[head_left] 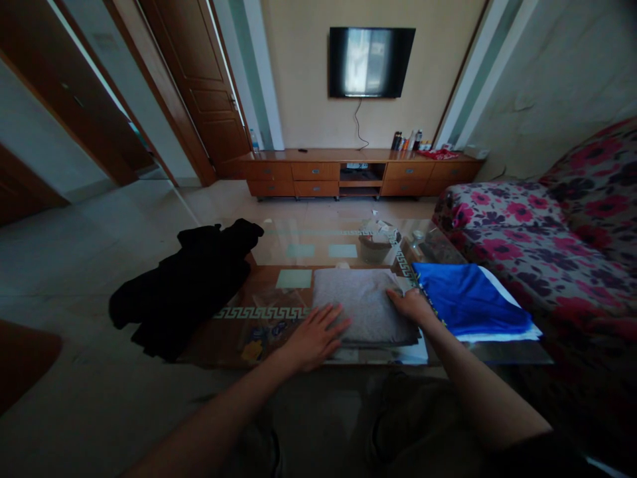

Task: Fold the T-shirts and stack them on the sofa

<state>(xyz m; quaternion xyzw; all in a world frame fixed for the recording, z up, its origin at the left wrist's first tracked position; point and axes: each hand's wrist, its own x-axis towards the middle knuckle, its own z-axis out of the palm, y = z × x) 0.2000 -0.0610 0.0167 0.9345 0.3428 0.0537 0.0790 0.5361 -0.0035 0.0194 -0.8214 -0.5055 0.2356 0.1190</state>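
Note:
A folded grey garment [354,299] lies flat in a squared stack on the glass coffee table [269,252], near its front edge. My left hand [321,335] rests on the left front part of it, fingers spread and flat. At the right edge of the same cloth, my right hand [411,305] has its fingers closed around the border; the fingertips are partly hidden. Just right of that hand lies a folded blue cloth [472,299], with white fabric showing beneath it. A heap of black clothing [184,285] covers the table's left end.
Behind the grey garment, a bin with crumpled paper [378,242] shows near a small glass cup [417,238]. A flowered sofa [522,226] stands along the right. Across the floor is a wooden TV cabinet [313,172], under a wall-mounted television [371,63].

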